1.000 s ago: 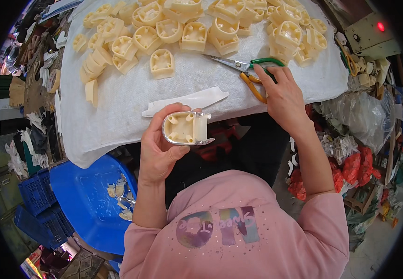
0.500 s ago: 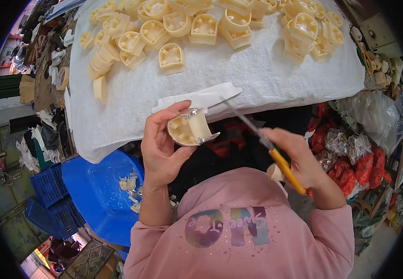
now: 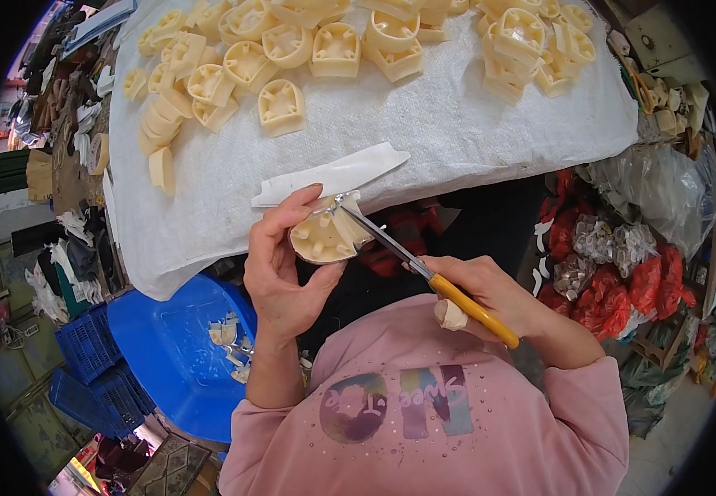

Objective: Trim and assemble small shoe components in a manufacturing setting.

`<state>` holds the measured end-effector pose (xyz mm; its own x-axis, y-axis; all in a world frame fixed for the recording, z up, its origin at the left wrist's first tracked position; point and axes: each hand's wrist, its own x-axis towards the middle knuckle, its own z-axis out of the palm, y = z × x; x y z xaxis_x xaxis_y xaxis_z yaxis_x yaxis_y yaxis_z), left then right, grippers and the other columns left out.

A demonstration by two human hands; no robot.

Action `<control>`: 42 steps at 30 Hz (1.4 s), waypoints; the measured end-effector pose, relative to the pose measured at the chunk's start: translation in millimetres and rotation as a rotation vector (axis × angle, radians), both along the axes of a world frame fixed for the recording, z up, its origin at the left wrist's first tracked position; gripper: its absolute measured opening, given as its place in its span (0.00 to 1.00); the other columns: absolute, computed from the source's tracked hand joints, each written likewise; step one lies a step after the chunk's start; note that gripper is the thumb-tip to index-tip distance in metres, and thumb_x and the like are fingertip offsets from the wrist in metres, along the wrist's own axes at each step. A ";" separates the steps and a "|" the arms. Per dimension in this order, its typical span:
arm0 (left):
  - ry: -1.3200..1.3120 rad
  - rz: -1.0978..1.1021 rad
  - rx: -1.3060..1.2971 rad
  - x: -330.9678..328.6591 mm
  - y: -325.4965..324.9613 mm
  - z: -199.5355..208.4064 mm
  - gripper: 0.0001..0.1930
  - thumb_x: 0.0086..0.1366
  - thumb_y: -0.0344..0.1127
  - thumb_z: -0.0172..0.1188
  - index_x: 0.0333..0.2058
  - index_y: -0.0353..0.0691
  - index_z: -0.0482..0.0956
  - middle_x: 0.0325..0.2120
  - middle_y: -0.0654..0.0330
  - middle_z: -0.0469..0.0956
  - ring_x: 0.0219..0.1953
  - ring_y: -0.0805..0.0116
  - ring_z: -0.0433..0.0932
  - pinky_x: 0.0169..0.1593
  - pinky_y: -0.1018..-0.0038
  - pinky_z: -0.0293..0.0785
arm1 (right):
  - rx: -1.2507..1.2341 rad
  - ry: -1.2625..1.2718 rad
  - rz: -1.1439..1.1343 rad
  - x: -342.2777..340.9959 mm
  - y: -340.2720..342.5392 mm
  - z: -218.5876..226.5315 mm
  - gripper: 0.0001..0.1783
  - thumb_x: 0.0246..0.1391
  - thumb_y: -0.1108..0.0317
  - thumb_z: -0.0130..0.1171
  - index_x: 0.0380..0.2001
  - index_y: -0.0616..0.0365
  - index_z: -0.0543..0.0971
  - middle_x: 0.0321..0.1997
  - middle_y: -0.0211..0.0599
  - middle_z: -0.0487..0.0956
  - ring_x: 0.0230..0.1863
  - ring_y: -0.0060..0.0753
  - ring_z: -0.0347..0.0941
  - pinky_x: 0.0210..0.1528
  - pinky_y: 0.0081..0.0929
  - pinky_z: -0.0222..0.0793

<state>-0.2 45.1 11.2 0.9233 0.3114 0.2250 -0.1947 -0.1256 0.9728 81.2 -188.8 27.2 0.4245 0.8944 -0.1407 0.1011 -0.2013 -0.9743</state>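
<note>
My left hand (image 3: 279, 269) grips a cream moulded plastic piece (image 3: 312, 238) with a shiny silver outer edge, its hollow, pegged side turned upward. The fingers wrap its far left side and the thumb presses its near edge. My right hand (image 3: 486, 293) is closed round a yellow-handled metal tool (image 3: 478, 311) with a long thin shaft. The shaft points up and left, and its tip touches the piece at the upper rim, near my left fingertips. A beige wrapped bit (image 3: 451, 314) shows below my right hand; I cannot tell whether it covers a finger.
A white woven cloth (image 3: 457, 132) covers the table, with many similar cream pieces (image 3: 281, 107) heaped at the far side. A white strip (image 3: 333, 174) lies near its front edge. Left stands a blue tub (image 3: 168, 355) with broken scraps; red plastic bags (image 3: 598, 302) are on the right.
My right hand has moved left and the tool's tip has come from beyond the piece onto its rim. The left hand keeps its grip on the piece. The view has shifted slightly.
</note>
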 end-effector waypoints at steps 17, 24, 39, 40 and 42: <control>0.121 0.048 -0.086 1.8 6.4 9.1 0.30 0.45 0.19 0.62 0.49 0.32 0.63 0.53 0.42 0.67 0.54 0.61 0.70 0.57 0.68 0.67 | 0.078 -0.221 -0.179 5.2 -11.1 -7.9 0.32 0.43 0.59 0.66 0.51 0.61 0.70 0.36 0.46 0.76 0.36 0.48 0.74 0.36 0.32 0.69; 0.207 -0.142 -0.097 3.2 26.7 16.7 0.29 0.49 0.29 0.67 0.50 0.33 0.67 0.49 0.55 0.68 0.52 0.67 0.68 0.56 0.72 0.63 | -0.354 -0.806 0.068 46.2 -17.9 50.6 0.31 0.40 0.48 0.65 0.48 0.50 0.75 0.24 0.32 0.69 0.23 0.36 0.66 0.30 0.30 0.59; 0.244 -0.234 0.195 8.3 23.8 23.3 0.29 0.46 0.33 0.68 0.48 0.33 0.70 0.46 0.57 0.70 0.49 0.66 0.69 0.54 0.74 0.63 | -0.301 -1.117 0.283 60.9 -9.0 62.9 0.31 0.29 0.60 0.71 0.44 0.48 0.77 0.18 0.24 0.63 0.20 0.25 0.62 0.35 0.29 0.55; 0.226 -0.246 0.215 8.6 23.1 22.4 0.28 0.46 0.32 0.67 0.48 0.34 0.70 0.45 0.57 0.70 0.48 0.67 0.70 0.52 0.75 0.64 | -0.301 -1.115 0.281 62.9 -9.4 61.6 0.31 0.29 0.60 0.71 0.44 0.48 0.77 0.18 0.24 0.63 0.20 0.25 0.62 0.35 0.29 0.55; 0.238 -0.252 0.202 8.2 25.1 21.5 0.28 0.47 0.33 0.68 0.48 0.34 0.71 0.45 0.57 0.70 0.48 0.67 0.70 0.52 0.75 0.64 | -0.266 -1.119 0.319 66.6 -10.3 59.4 0.32 0.28 0.62 0.71 0.44 0.48 0.76 0.17 0.23 0.63 0.19 0.26 0.62 0.35 0.30 0.56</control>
<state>8.0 70.2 32.8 0.9988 0.0404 0.0290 -0.0157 -0.2959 0.9551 147.8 -199.0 86.5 0.1932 0.9806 -0.0316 0.9497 -0.1950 -0.2452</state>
